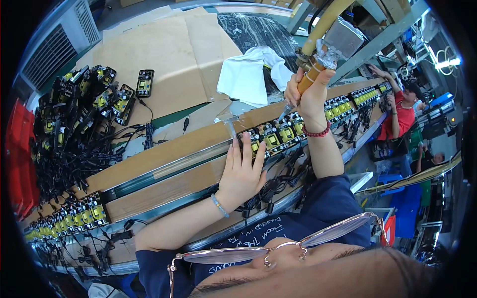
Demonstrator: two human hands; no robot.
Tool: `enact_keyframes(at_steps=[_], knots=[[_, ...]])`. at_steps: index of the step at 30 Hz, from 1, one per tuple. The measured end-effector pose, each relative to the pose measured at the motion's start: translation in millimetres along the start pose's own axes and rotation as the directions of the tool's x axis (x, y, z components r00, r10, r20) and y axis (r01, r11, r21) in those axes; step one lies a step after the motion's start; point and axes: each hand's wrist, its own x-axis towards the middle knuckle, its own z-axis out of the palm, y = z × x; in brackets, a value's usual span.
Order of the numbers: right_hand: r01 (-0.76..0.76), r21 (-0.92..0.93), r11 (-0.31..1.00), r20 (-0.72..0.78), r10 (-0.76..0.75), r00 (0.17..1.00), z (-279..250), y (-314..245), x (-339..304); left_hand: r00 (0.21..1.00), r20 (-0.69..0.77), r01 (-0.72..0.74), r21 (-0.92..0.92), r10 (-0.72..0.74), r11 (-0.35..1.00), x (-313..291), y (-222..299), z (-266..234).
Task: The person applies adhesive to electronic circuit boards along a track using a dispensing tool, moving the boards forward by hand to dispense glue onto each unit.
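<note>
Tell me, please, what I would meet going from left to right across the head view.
Red container → pile of black-cased units → single black-cased unit lying apart → left hand → right hand → person in a red shirt.

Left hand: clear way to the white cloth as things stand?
Probably yes. The left hand is spread at the row of circuit boards; the white cloth lies beyond, with the right hand and its orange tool off to the right.

Yellow and black on the circuit boards (286, 134), orange on the tube (306, 80), plain white on the cloth (242, 75), dark red on the beaded bracelet (318, 133).
</note>
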Motion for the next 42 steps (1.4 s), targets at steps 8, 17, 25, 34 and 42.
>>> enact_keyframes(at_steps=[8, 17, 25, 34, 42], knots=[[0.005, -0.034, 0.999, -0.01, -0.005, 1.0, -1, 2, 4, 1.0, -0.001, 0.001, -0.002, -0.001, 1.0, 0, -2, 1], [0.018, -0.065, 0.998, -0.025, -0.02, 0.999, -11, 0, 4, 1.0, -0.023, -0.005, 0.012, 0.005, 1.0, 1, 0, 3], [0.046, -0.041, 0.998, -0.005, -0.046, 0.999, -15, 5, 6, 1.0, 0.001, 0.001, 0.027, -0.001, 1.0, 3, 1, 0], [0.16, -0.029, 0.987, -0.027, -0.161, 0.987, -20, 7, 7, 0.999, -0.021, -0.04, 0.061, 0.041, 0.997, 2, 5, -1], [0.135, 0.038, 0.99, -0.003, -0.135, 0.991, -26, 8, 6, 0.999, -0.002, 0.047, 0.052, -0.047, 0.998, -11, 19, -22]])
